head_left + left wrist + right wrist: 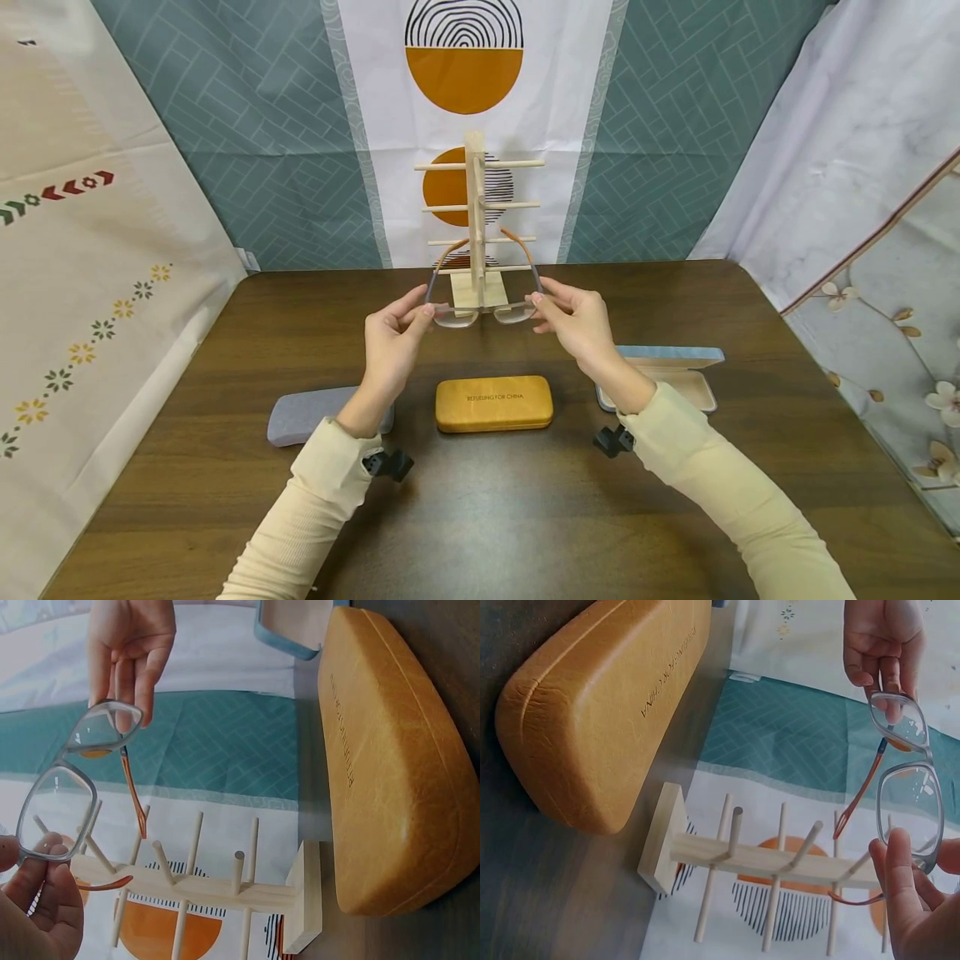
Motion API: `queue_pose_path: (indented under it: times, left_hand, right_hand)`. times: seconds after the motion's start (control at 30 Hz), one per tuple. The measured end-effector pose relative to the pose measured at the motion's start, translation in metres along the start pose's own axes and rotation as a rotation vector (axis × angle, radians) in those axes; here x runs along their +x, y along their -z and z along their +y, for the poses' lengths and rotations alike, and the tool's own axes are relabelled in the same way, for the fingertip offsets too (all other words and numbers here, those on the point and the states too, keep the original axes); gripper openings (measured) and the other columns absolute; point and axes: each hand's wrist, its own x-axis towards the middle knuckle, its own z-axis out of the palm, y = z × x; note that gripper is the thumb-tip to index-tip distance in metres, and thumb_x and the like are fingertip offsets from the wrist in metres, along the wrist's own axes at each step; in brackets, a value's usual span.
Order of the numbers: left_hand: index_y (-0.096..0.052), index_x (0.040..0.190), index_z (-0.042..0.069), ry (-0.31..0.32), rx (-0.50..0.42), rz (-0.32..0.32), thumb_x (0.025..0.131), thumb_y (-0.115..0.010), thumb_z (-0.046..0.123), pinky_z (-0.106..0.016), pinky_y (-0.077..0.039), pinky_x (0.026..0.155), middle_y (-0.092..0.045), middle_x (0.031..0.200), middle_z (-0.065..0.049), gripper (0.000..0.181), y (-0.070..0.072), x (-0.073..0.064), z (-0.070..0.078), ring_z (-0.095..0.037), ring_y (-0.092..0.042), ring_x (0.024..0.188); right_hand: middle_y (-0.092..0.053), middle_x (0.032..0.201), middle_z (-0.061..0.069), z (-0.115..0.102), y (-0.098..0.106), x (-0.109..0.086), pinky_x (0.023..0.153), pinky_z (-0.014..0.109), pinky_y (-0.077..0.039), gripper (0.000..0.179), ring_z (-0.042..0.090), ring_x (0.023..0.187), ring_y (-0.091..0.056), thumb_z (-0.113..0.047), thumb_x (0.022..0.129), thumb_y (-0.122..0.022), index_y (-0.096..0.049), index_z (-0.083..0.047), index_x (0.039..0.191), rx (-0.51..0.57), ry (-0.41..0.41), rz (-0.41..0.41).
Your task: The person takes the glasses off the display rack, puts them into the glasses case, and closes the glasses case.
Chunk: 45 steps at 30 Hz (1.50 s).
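Between my two hands is a pair of eyeglasses [514,312] with a clear grey frame and orange temple tips, its temples unfolded and pointing away from me. The left hand [393,340] pinches one outer end of the frame by the hinge, thumb towards me. At the opposite end the right hand [576,323] pinches the frame in the same way. Both wrist views show the glasses [96,778] held up in the air, with lenses [909,796] facing me. Right behind them stands a wooden eyeglass rack [476,208] with several pegs on both sides.
A yellow glasses case [493,403], closed, lies mid-table. To its left a grey-blue case [307,415] sits partly under the left forearm. An opened blue case [686,385] with a pale lining is by the right forearm. Patterned cloth [652,125] hangs behind the table.
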Motion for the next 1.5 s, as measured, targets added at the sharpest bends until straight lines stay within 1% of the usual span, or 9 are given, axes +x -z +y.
queue_pose_path:
  times: [0.23, 0.33, 0.43, 0.67, 0.93, 1.1, 1.27, 1.4, 1.5]
  left_hand:
    - [-0.054, 0.121, -0.007, 0.018, 0.001, -0.002, 0.088, -0.057, -0.001, -0.021, -0.049, 0.068, -0.064, 0.095, -0.025, 0.034, -0.001, -0.005, 0.001, -0.015, -0.061, 0.074]
    - [-0.053, 0.121, -0.008, 0.012, -0.003, -0.007, 0.088, -0.056, -0.001, -0.024, -0.050, 0.069, -0.064, 0.095, -0.024, 0.034, 0.000, -0.007, 0.001, -0.016, -0.061, 0.075]
    - [-0.053, 0.121, -0.009, 0.000, -0.012, -0.011, 0.088, -0.057, -0.001, -0.027, -0.051, 0.071, -0.064, 0.094, -0.025, 0.034, 0.001, -0.010, 0.001, -0.014, -0.062, 0.077]
    - [-0.053, 0.122, -0.007, -0.014, -0.007, -0.043, 0.088, -0.056, 0.000, -0.023, -0.051, 0.072, -0.064, 0.094, -0.025, 0.035, 0.003, -0.016, 0.003, -0.010, -0.064, 0.082]
    - [-0.051, 0.124, -0.007, 0.021, 0.000, -0.070, 0.088, -0.056, -0.002, -0.021, -0.047, 0.082, -0.064, 0.095, -0.025, 0.036, 0.006, -0.022, 0.005, -0.007, -0.061, 0.093]
    - [-0.052, 0.124, -0.005, 0.030, -0.004, -0.079, 0.088, -0.056, -0.002, -0.021, -0.046, 0.083, -0.064, 0.095, -0.025, 0.036, 0.007, -0.026, 0.005, -0.010, -0.060, 0.099]
    - [-0.052, 0.124, -0.005, 0.038, 0.001, -0.084, 0.088, -0.057, -0.002, -0.019, -0.047, 0.080, -0.064, 0.096, -0.025, 0.037, 0.009, -0.030, 0.004, -0.012, -0.060, 0.099]
    - [-0.052, 0.124, -0.005, 0.052, 0.007, -0.084, 0.087, -0.057, -0.002, -0.020, -0.047, 0.082, -0.064, 0.095, -0.024, 0.037, 0.010, -0.032, 0.003, -0.020, -0.060, 0.100]
    - [-0.051, 0.124, -0.006, 0.057, 0.010, -0.090, 0.087, -0.057, -0.002, -0.021, -0.048, 0.081, -0.064, 0.096, -0.025, 0.038, 0.010, -0.034, 0.003, -0.019, -0.063, 0.095]
  right_hand:
    - [-0.063, 0.108, 0.018, 0.001, 0.002, -0.005, 0.064, 0.032, -0.054, 0.042, 0.011, 0.072, -0.064, -0.011, 0.091, -0.057, -0.048, 0.001, 0.129, -0.002, -0.005, -0.010]
    - [-0.063, 0.108, 0.018, 0.001, 0.002, -0.008, 0.064, 0.031, -0.054, 0.041, 0.013, 0.073, -0.064, -0.011, 0.091, -0.056, -0.048, 0.002, 0.129, -0.001, 0.002, -0.013]
    - [-0.063, 0.107, 0.018, 0.001, 0.002, -0.010, 0.063, 0.031, -0.054, 0.041, 0.010, 0.071, -0.063, -0.011, 0.091, -0.056, -0.048, 0.002, 0.129, -0.005, 0.006, -0.012]
    - [-0.063, 0.105, 0.019, 0.002, 0.002, -0.016, 0.064, 0.036, -0.054, 0.041, 0.008, 0.071, -0.063, -0.011, 0.090, -0.057, -0.049, 0.002, 0.128, -0.004, 0.012, -0.014]
    - [-0.063, 0.105, 0.020, 0.003, 0.003, -0.022, 0.063, 0.033, -0.054, 0.041, 0.009, 0.070, -0.063, -0.010, 0.090, -0.057, -0.048, 0.003, 0.128, -0.014, 0.025, -0.024]
    - [-0.064, 0.103, 0.019, 0.005, 0.004, -0.026, 0.061, 0.031, -0.054, 0.040, 0.014, 0.066, -0.064, -0.011, 0.090, -0.058, -0.050, 0.002, 0.127, -0.052, 0.041, -0.024]
    - [-0.065, 0.102, 0.018, 0.006, 0.003, -0.030, 0.062, 0.032, -0.054, 0.040, 0.010, 0.065, -0.064, -0.010, 0.090, -0.058, -0.050, 0.003, 0.127, -0.069, 0.053, -0.024]
    - [-0.065, 0.102, 0.019, 0.006, 0.003, -0.032, 0.061, 0.031, -0.054, 0.039, 0.008, 0.066, -0.064, -0.009, 0.090, -0.057, -0.050, 0.003, 0.126, -0.063, 0.054, -0.029]
    - [-0.064, 0.102, 0.020, 0.007, 0.004, -0.034, 0.061, 0.031, -0.054, 0.039, 0.008, 0.067, -0.064, -0.008, 0.090, -0.057, -0.050, 0.003, 0.126, -0.061, 0.059, -0.038]
